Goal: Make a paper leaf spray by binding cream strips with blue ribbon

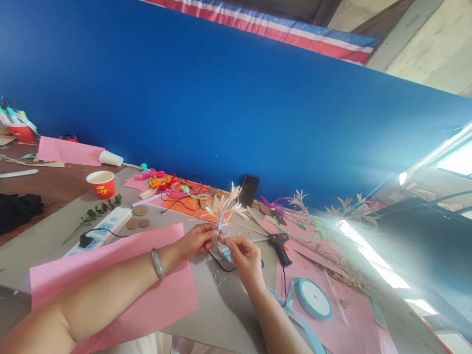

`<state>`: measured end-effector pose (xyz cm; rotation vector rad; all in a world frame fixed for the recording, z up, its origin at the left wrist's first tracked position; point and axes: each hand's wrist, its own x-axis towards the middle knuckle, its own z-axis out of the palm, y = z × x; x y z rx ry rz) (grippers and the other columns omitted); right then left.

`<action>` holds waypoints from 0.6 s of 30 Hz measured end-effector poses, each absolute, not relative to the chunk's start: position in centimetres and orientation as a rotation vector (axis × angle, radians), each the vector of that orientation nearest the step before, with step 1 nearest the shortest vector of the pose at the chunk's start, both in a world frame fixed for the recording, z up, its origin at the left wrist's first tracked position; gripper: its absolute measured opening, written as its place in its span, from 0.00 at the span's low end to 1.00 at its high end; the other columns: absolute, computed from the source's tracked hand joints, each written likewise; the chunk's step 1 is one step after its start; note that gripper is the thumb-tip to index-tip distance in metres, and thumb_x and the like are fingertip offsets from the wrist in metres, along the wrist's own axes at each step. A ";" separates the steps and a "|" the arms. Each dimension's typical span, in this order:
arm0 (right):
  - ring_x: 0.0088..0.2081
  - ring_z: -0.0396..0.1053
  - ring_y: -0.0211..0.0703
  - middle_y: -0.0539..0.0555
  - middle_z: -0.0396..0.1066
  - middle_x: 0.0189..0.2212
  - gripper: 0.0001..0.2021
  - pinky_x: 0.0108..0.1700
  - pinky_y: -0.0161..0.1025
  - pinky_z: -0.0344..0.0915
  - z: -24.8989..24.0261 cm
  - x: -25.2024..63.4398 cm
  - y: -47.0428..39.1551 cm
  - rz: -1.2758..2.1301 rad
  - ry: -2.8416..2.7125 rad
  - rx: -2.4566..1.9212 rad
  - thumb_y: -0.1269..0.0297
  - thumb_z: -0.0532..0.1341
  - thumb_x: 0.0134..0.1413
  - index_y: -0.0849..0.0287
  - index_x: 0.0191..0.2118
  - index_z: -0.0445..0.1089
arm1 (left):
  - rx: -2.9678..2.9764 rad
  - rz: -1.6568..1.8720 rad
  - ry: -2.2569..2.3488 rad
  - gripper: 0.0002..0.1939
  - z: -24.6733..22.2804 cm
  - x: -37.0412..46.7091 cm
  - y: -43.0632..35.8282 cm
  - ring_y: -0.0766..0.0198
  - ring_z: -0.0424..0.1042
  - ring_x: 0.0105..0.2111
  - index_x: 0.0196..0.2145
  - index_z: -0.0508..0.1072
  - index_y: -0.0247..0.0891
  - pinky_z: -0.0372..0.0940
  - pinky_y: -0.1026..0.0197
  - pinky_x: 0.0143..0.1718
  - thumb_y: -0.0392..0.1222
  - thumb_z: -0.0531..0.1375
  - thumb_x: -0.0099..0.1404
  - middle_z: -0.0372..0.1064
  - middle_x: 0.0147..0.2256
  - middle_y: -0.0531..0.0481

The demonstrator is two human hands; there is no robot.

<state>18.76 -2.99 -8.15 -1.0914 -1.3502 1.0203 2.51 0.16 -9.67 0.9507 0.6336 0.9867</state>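
An artificial flower sprig (221,209) with pale cream leaves and a light blue stem stands upright between my two hands. My left hand (201,241), with a bangle on its wrist, pinches the lower stem. At the base, my right hand (245,258) is closed with thumb and finger together, close to the left fingertips; a light blue strip (226,253) shows just under them. To the right of my right hand lies a black glue gun (280,248) with its cord. Nearer to me rests a roll of light blue ribbon (313,299), its loose end trailing beside my right forearm.
Pink paper (147,275) lies under my left forearm. A white power strip (106,228), brown discs (140,211), a green leafy sprig (99,214) and a red paper cup (101,184) are at the left. A phone (249,190) leans against the blue panel (236,98).
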 end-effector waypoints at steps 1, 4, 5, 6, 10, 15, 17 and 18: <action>0.15 0.53 0.31 0.52 0.74 0.24 0.10 0.17 0.33 0.49 -8.1 18.8 -3.0 1.015 -1.354 -1.094 0.57 0.66 0.46 0.59 0.27 0.74 | 0.953 0.987 0.634 0.15 -9.7 2.5 0.1 0.77 0.53 0.17 0.34 0.73 0.32 0.42 0.67 0.19 0.47 0.64 0.55 0.65 0.27 0.53; 0.15 0.53 0.30 0.52 0.73 0.23 0.10 0.18 0.33 0.50 -8.0 18.7 -3.0 1.009 -1.337 -1.091 0.58 0.66 0.48 0.59 0.27 0.72 | 0.955 0.986 0.644 0.16 -9.6 2.6 0.1 0.78 0.54 0.17 0.35 0.73 0.32 0.42 0.67 0.19 0.48 0.64 0.55 0.66 0.28 0.52; 0.15 0.53 0.30 0.52 0.73 0.23 0.11 0.18 0.33 0.51 -7.9 18.7 -3.0 1.011 -1.321 -1.087 0.57 0.65 0.49 0.59 0.27 0.71 | 0.953 0.987 0.646 0.16 -9.5 2.6 0.1 0.77 0.54 0.17 0.35 0.73 0.32 0.43 0.67 0.19 0.48 0.64 0.55 0.66 0.28 0.52; 0.15 0.53 0.30 0.51 0.73 0.23 0.12 0.18 0.32 0.51 -7.9 18.7 -3.0 1.014 -1.300 -1.079 0.56 0.63 0.51 0.59 0.27 0.70 | 0.951 0.990 0.649 0.16 -9.5 2.6 0.1 0.77 0.54 0.18 0.36 0.73 0.32 0.43 0.67 0.19 0.48 0.64 0.54 0.66 0.29 0.52; 0.15 0.55 0.32 0.50 0.71 0.22 0.15 0.18 0.33 0.52 -8.1 18.9 -2.8 1.061 -1.222 -1.020 0.51 0.57 0.56 0.57 0.27 0.63 | 0.950 0.983 0.661 0.17 -9.4 2.6 0.0 0.78 0.54 0.17 0.36 0.73 0.32 0.43 0.68 0.18 0.49 0.64 0.54 0.66 0.31 0.51; 0.14 0.57 0.33 0.50 0.68 0.18 0.19 0.18 0.33 0.53 -8.1 19.0 -2.8 1.081 -1.253 -1.018 0.51 0.51 0.59 0.56 0.22 0.57 | 0.965 0.974 0.677 0.17 -9.3 2.5 0.0 0.78 0.53 0.18 0.35 0.73 0.32 0.43 0.68 0.18 0.49 0.64 0.55 0.66 0.32 0.51; 0.13 0.55 0.32 0.49 0.68 0.16 0.19 0.17 0.33 0.52 -7.9 19.0 -2.9 1.060 -1.266 -1.042 0.53 0.52 0.58 0.56 0.20 0.54 | 0.983 0.978 0.683 0.17 -9.4 2.6 0.0 0.78 0.53 0.17 0.35 0.72 0.32 0.43 0.68 0.18 0.49 0.64 0.55 0.66 0.31 0.50; 0.13 0.54 0.32 0.49 0.68 0.16 0.19 0.17 0.33 0.52 -7.8 18.9 -3.0 1.047 -1.271 -1.053 0.53 0.52 0.58 0.56 0.20 0.54 | 0.993 0.980 0.683 0.17 -9.5 2.6 0.0 0.78 0.53 0.17 0.35 0.72 0.32 0.43 0.68 0.18 0.49 0.64 0.55 0.66 0.31 0.50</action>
